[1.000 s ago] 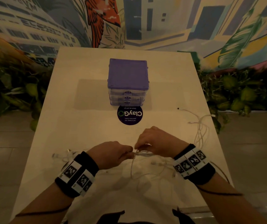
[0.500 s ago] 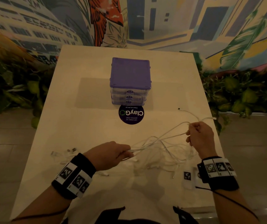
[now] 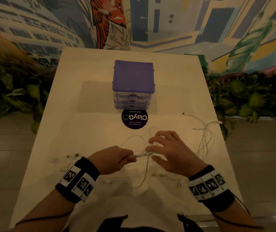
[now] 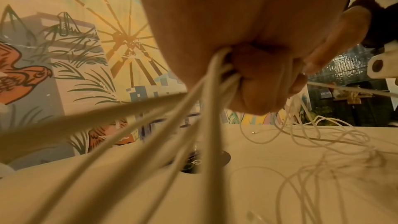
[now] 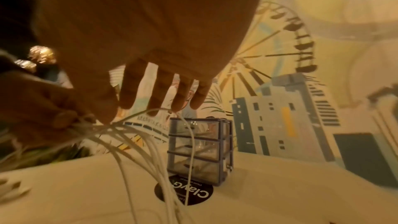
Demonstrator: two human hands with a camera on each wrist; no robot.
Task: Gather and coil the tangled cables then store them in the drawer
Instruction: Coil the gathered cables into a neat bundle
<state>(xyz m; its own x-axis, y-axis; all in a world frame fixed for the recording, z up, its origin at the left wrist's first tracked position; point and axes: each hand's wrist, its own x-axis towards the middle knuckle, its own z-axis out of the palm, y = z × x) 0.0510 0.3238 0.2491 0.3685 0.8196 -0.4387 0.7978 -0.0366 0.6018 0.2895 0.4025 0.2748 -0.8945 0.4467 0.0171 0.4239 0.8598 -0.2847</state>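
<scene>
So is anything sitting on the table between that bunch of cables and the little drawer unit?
Only a flat round sticker lies between the cables, gripped by the left hand, and the drawer unit. All three drawers look closed, though.

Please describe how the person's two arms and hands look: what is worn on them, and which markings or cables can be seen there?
Both forearms are bare, with no sleeves and no gloves. The left hand and the right hand each have a black wristband at the wrist. Each band carries a white strip printed with square black-and-white marker codes. A thin dark cable runs from each band back along the forearm.
</scene>
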